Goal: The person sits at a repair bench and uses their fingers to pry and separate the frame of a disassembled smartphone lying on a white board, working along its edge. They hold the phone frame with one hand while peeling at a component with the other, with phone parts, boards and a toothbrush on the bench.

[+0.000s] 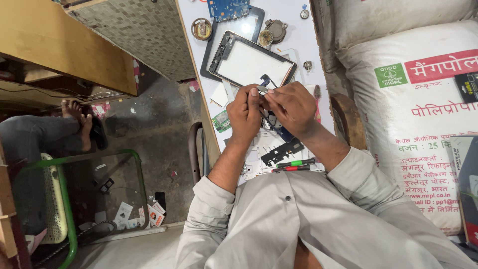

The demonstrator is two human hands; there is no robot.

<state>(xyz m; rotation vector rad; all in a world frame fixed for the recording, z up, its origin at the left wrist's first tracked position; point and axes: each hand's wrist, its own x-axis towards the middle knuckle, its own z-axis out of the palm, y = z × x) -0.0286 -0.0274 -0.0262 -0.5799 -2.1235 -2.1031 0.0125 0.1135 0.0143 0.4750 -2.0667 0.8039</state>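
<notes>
2 hands meet over the white table: the left hand and right hand pinch 1 small metal part between fingertips, just above a white frame. 2 screwdrivers lie near the shirt. 1 tablet screen lies beyond. 1 tape roll sits nearby.

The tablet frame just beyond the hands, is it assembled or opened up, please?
Opened up: the tablet frame lies flat on the white table, a bare shell, with a blue circuit board lying separately beyond it.
</notes>
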